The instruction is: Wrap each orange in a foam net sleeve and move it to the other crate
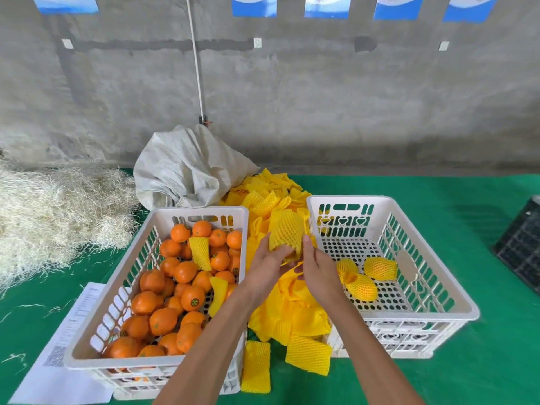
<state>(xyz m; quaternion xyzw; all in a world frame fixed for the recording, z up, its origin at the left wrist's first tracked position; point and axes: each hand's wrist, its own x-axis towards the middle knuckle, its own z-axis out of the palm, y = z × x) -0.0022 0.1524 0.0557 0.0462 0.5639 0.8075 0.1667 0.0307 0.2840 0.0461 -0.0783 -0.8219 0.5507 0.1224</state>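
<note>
Hands meet between two white crates on a green cloth. Left hand (270, 260) and right hand (314, 263) both grip one yellow net sleeve (285, 230); whether fruit is inside cannot be told. Left crate (96, 328) holds many bare oranges (166, 287) and two loose sleeves. Right crate (450, 290) holds three wrapped oranges (380, 268).

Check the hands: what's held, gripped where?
Both hands hold a foam net sleeve at its lower end, fingers around it. Orange inside not visible.
</note>
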